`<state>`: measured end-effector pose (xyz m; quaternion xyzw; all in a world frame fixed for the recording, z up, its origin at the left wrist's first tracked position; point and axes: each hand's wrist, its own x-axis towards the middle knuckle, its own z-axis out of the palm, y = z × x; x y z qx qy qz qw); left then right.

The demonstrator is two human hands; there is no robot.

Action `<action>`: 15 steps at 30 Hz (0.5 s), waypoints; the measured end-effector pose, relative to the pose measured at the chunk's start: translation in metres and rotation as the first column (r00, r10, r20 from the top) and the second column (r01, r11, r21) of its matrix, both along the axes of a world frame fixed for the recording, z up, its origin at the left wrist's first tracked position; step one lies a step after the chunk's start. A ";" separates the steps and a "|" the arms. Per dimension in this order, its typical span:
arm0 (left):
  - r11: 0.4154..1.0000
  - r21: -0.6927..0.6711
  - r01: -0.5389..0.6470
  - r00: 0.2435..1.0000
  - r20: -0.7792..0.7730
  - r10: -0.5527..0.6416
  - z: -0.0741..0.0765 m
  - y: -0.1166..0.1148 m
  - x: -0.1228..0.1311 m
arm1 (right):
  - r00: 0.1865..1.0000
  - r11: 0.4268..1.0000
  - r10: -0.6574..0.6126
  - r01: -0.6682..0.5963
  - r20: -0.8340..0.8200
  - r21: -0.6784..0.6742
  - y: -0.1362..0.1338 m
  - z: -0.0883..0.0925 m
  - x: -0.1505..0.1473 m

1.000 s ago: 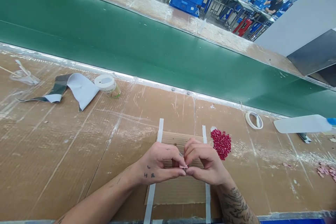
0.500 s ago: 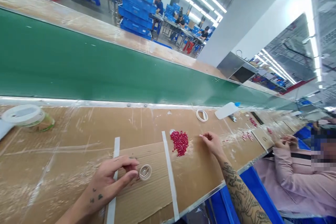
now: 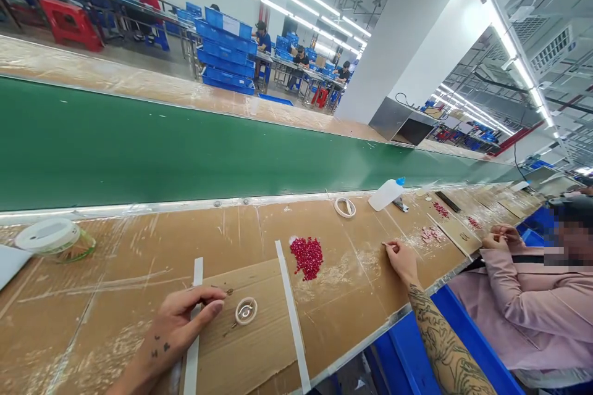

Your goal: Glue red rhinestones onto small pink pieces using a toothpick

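My left hand (image 3: 183, 324) hovers over the left edge of the cardboard sheet (image 3: 264, 345), thumb and forefinger slightly apart, with nothing visible between them. Just beyond its fingertips lies a tiny dark metal piece (image 3: 229, 291). To the right of that hand is a small round clear dish (image 3: 246, 310), with another thin piece beside its lower left. My right hand (image 3: 402, 261) is at the right, its thumb and forefinger pinched at a tiny item too small to name. Between the hands is a heap of small red beads or stones (image 3: 307, 257).
White tape strips (image 3: 291, 308) edge the cardboard. Farther back are a tape roll (image 3: 344, 207), a white bottle with a blue cap (image 3: 386, 194) and a lidded tub (image 3: 50, 237). A green belt (image 3: 185, 148) runs behind. A co-worker in a pink jacket (image 3: 519, 296) sits right.
My right hand has moved right, away from the red heap, still pinched. My left hand has shifted slightly left and its finger gap has narrowed. The camera view has tilted up.
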<state>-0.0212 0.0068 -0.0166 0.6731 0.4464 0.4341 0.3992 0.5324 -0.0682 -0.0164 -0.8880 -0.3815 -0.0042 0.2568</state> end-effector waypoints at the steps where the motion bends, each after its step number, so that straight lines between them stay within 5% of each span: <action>1: 1.000 -0.006 -0.010 1.000 0.019 0.010 0.001 -0.001 0.001 | 1.000 1.000 -0.005 0.005 0.007 0.017 -0.002 -0.001 0.000; 7: 1.000 -0.010 -0.026 0.998 0.052 0.026 0.001 0.001 0.002 | 0.999 0.995 -0.016 0.013 0.030 0.097 -0.018 -0.003 -0.004; 15: 1.000 -0.005 -0.017 0.999 0.045 0.017 0.005 0.008 -0.001 | 0.998 0.988 0.012 -0.022 0.061 0.156 -0.005 0.005 -0.018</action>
